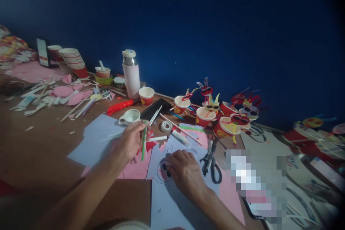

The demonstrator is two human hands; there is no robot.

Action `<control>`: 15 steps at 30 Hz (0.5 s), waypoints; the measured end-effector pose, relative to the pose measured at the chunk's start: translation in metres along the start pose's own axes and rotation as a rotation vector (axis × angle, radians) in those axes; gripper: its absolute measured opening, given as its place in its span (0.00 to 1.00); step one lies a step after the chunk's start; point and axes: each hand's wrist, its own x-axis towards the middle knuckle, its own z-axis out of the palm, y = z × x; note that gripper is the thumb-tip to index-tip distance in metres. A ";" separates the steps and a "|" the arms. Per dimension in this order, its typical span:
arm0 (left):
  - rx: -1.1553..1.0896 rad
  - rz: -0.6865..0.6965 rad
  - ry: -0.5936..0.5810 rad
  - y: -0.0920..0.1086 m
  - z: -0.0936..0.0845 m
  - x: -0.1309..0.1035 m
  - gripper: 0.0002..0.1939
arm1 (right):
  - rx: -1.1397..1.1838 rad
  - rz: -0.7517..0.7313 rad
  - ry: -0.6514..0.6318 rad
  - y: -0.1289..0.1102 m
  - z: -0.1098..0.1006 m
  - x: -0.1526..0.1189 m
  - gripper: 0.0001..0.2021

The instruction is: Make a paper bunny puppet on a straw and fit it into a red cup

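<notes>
Green strip [143,145] is pinched in the left hand [131,141], mid-table [129,197]. Next, the outline [161,177] with black ovals [164,167] looks uncut on the blue paper [164,208], right hand [186,169] half-curled there, can't tell if it's holding anything; cup figures [225,128] toward the back edge look done.

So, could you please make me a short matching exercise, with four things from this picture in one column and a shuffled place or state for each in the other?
1. left hand
2. right hand
3. scissors
4. flask

A. standing in front of the blue wall
B. over pale blue paper, near two dark ovals
C. holding a green-edged strip
D. lying with black handles showing

Right pairs: 1-C, 2-B, 3-D, 4-A
</notes>
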 end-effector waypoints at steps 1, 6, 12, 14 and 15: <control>0.024 -0.010 -0.030 -0.002 0.000 -0.001 0.06 | -0.012 -0.004 0.000 0.000 0.001 0.001 0.07; 0.172 -0.064 -0.203 -0.013 0.003 -0.007 0.07 | -0.035 -0.058 0.017 0.000 0.007 0.005 0.07; 0.307 -0.088 -0.318 -0.026 0.003 -0.012 0.09 | 0.175 -0.062 -0.008 0.005 -0.006 0.006 0.06; 0.345 -0.094 -0.345 -0.027 0.003 -0.014 0.10 | 0.277 -0.065 -0.032 0.011 -0.020 0.004 0.07; 0.363 -0.100 -0.356 -0.027 0.003 -0.015 0.10 | 0.323 -0.069 -0.041 0.015 -0.028 0.004 0.07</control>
